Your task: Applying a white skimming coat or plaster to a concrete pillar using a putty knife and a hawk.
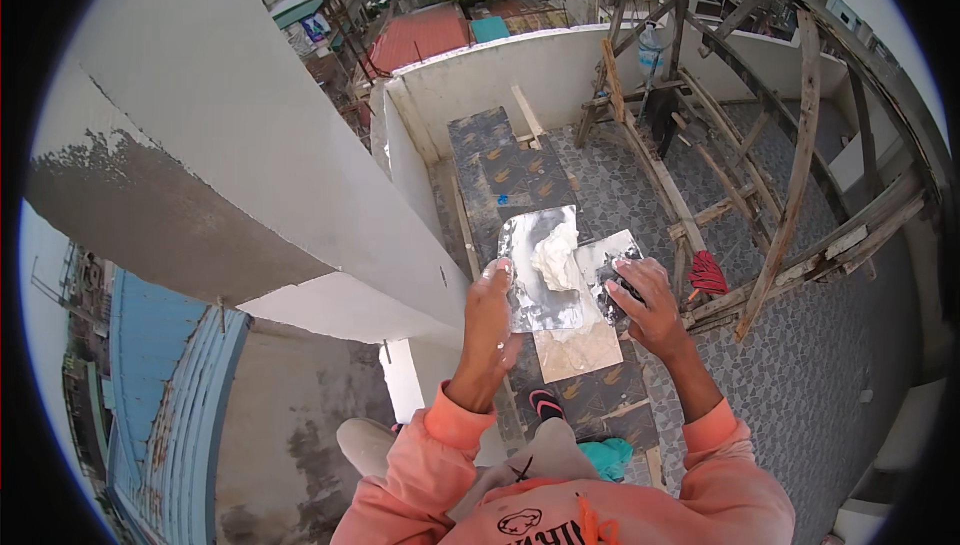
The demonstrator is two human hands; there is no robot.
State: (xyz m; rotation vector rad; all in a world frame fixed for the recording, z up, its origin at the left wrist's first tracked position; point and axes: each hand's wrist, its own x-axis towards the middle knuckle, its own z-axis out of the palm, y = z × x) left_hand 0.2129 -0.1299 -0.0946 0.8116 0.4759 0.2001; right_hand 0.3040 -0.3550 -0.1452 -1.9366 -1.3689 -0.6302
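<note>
My left hand [486, 317] grips the left edge of a thin metal plate [548, 317], smeared grey and white. A lump of white putty [556, 257] sits on the plate's right half. My right hand [650, 307] is closed on a second flat metal blade, a steel trowel [612, 249], whose grip is mostly hidden under my fingers. The trowel's left edge meets the plate beside the putty. White smears mark the fingers of both hands. Partly behind the plate and trowel shows a beige marbled board [592, 353].
Close on my left rises a pale column [300, 165] with a bare grey patch [150, 200]. Below me lies a dark patterned plank [515, 160]. Wooden scaffolding [660, 170] with a red glove [707, 273] stands to the right, over grey stone-pattern flooring. A low wall [500, 65] runs behind.
</note>
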